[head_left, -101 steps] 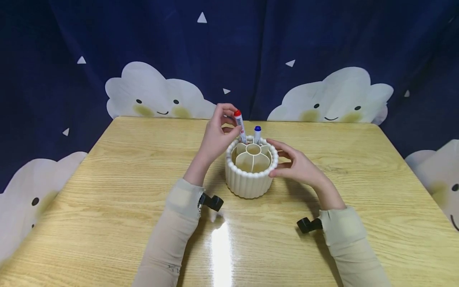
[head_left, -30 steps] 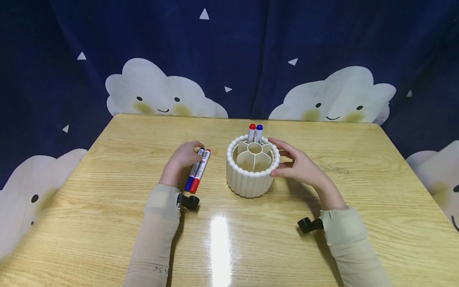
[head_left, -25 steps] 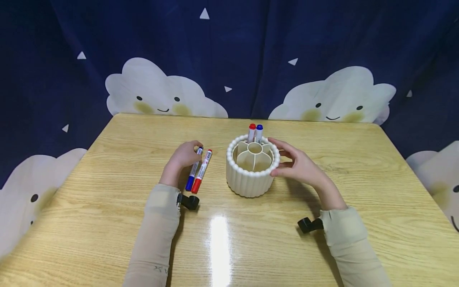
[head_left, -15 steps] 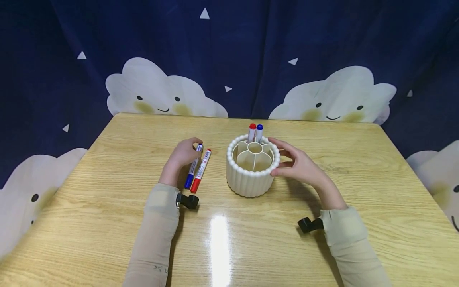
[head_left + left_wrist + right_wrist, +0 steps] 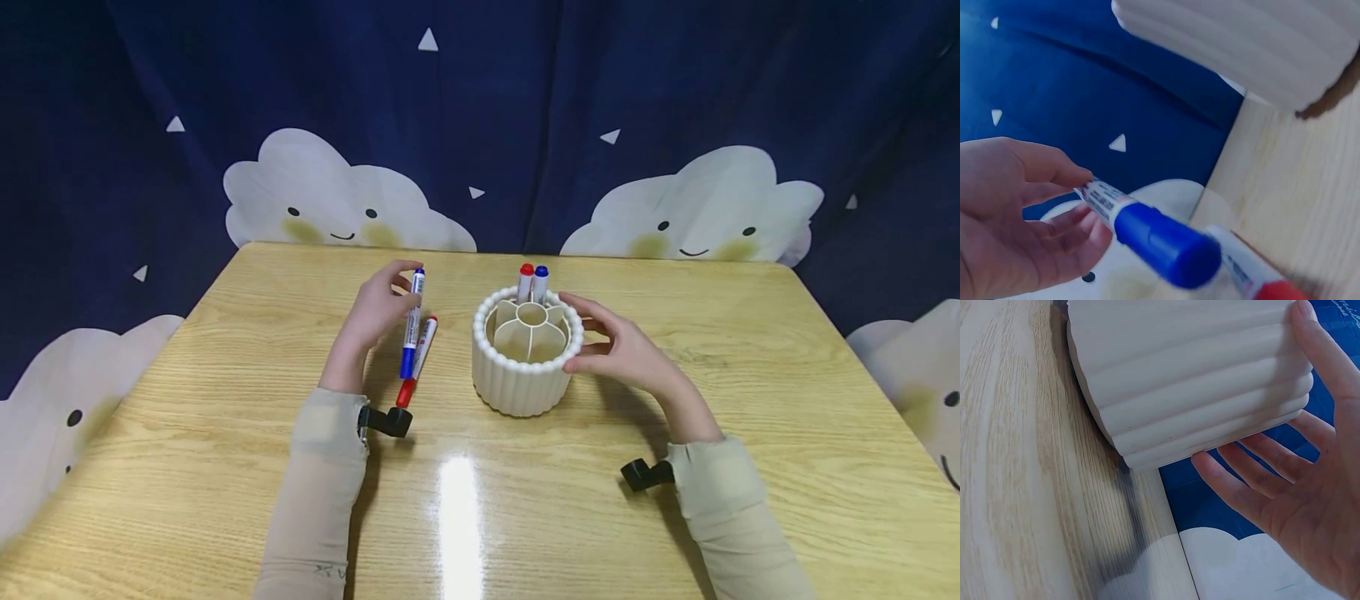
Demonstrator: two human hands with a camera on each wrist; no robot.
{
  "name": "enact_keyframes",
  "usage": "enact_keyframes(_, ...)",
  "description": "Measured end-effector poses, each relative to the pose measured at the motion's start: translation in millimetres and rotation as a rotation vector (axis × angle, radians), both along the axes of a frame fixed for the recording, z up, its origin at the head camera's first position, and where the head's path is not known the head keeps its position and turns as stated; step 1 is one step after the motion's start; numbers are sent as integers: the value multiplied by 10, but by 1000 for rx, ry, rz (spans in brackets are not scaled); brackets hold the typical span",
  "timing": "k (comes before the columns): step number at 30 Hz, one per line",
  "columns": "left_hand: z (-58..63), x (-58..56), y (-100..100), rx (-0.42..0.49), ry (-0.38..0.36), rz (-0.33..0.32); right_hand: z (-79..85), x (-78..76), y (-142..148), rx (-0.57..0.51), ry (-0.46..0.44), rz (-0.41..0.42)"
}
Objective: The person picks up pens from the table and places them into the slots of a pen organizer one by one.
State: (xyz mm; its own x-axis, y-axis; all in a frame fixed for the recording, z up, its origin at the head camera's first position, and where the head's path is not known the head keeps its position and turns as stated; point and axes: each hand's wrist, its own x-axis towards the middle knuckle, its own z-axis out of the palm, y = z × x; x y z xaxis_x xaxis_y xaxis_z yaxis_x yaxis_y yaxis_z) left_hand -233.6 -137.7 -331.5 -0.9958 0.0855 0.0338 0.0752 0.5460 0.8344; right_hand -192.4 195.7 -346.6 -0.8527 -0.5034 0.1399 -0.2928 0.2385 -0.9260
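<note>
My left hand (image 5: 372,310) pinches a white marker with a blue cap (image 5: 412,321) between thumb and fingertips, cap end downward. In the left wrist view the blue cap (image 5: 1163,244) points toward the camera. On the table just beyond it lies a red-capped marker (image 5: 424,346). A cream, ribbed pen holder (image 5: 521,387) with a beaded rim and petal-shaped compartments stands at centre. My right hand (image 5: 633,354) holds its right side, thumb in front and fingers behind. At the holder's back, a red-ended marker (image 5: 525,283) and a blue-ended marker (image 5: 541,283) stand upright side by side.
The light wooden table (image 5: 225,433) reaches back to a dark blue curtain (image 5: 480,100) printed with clouds and triangles. Each wrist carries a small black camera, the left wrist camera (image 5: 390,422) being near the red-capped marker. A bright light reflection lies on the table front.
A red-ended marker went into the holder and the left hand returned to the pair on the table. It has since lifted the blue-capped marker, tilting it more upright. The right hand stays on the holder.
</note>
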Motion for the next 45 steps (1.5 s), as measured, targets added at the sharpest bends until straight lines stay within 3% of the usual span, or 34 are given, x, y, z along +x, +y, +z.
enact_keyframes(12,274,84,177,123,242,31,-17,-8,7,-2,13,5)
enact_keyframes(18,427,109,233,149,332,24,-23,-14,15,1,26,13)
enact_keyframes(25,612,135,353,244,457,24,-16,-11,15,5,13,10)
enact_keyframes(28,731,224,443,296,508,17,-13,-8,15,6,7,6)
enact_keyframes(33,733,229,556,362,565,9,-10,-8,12,8,5,3)
enact_keyframes(35,652,158,578,377,575,6,-16,-11,11,6,8,6)
enact_keyframes(45,472,173,676,430,529,-81,-18,-7,13,10,3,4)
